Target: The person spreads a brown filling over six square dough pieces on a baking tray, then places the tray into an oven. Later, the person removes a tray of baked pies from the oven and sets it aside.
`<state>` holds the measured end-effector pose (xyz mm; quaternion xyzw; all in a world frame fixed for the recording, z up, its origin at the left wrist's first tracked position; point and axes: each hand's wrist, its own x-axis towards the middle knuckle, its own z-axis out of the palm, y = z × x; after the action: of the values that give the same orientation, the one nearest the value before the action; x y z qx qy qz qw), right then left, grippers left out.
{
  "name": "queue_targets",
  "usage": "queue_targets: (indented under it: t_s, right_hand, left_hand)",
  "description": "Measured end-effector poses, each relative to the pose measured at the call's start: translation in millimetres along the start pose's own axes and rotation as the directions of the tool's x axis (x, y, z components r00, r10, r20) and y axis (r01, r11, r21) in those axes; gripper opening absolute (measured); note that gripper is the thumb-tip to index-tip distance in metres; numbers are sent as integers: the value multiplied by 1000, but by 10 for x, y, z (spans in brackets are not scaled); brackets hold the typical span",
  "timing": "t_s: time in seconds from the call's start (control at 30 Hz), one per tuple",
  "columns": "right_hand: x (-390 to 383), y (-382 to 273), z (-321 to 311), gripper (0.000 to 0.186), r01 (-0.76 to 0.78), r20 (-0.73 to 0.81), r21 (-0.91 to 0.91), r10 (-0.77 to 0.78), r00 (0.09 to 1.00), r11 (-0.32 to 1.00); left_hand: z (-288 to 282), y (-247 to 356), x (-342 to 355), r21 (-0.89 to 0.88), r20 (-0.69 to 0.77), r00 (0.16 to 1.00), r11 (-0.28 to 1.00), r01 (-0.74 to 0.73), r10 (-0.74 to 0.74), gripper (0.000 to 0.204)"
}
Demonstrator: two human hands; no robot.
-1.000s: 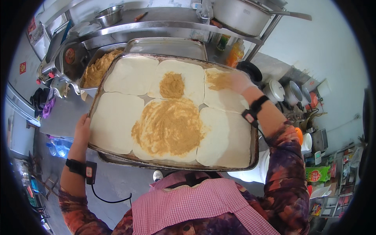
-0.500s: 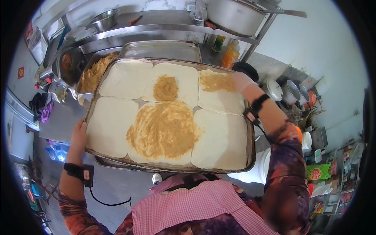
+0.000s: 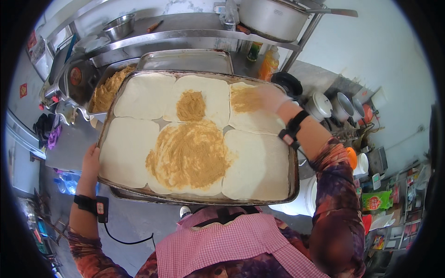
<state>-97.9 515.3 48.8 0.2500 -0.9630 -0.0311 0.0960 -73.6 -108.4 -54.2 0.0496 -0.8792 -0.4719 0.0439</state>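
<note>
My left hand (image 3: 91,160) grips the left edge of a large metal baking tray (image 3: 294,176) that holds several flat pale dough sheets (image 3: 127,150). My right hand (image 3: 271,98), blurred by motion, is on the top right sheet, at a smeared patch of brown paste (image 3: 243,98). A thicker mound of paste (image 3: 190,104) sits on the top middle sheet, and a broad uneven spread of it covers the bottom middle sheet. A steel container (image 3: 112,90) of the same paste stands behind the tray's left corner.
An empty metal tray (image 3: 185,61) lies behind. A shelf (image 3: 185,34) above carries a large pot (image 3: 271,18) and steel bowl (image 3: 119,28). Bottles (image 3: 269,62) stand under it. Pots (image 3: 343,109) are at right, a white bucket (image 3: 303,201) below.
My right hand has moved about over the top right sheet, and the paste there reaches a little farther left than a second ago. My left hand keeps its hold on the tray.
</note>
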Motion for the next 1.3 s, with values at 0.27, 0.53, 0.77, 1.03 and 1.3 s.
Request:
queue_targets:
  t_s: [0.27, 0.53, 0.77, 1.03, 1.3]
  right_hand:
    - [-386, 218, -105, 19, -279, 443, -180, 332, 833, 943]
    - [164, -161, 20, 18, 24, 84, -10, -23, 996, 1000]
    - [-460, 69, -51, 23, -309, 384, -141, 339, 859, 941]
    - [-189, -349, -205, 17, -131, 151, 27, 125, 981, 991]
    - [-296, -200, -200, 16, -57, 197, 90, 38, 980, 994]
  left_hand:
    - [16, 34, -55, -88, 4, 997, 994, 71, -71, 37]
    - [-3, 65, -29, -56, 11, 999, 997, 51, -50, 38]
    - [1, 45, -49, -73, 26, 999, 997, 31, -29, 38]
    - [-25, 1, 19, 77, -11, 1000, 997, -14, 14, 38]
    - [2, -23, -16, -83, 5, 999, 996, 42, -42, 38]
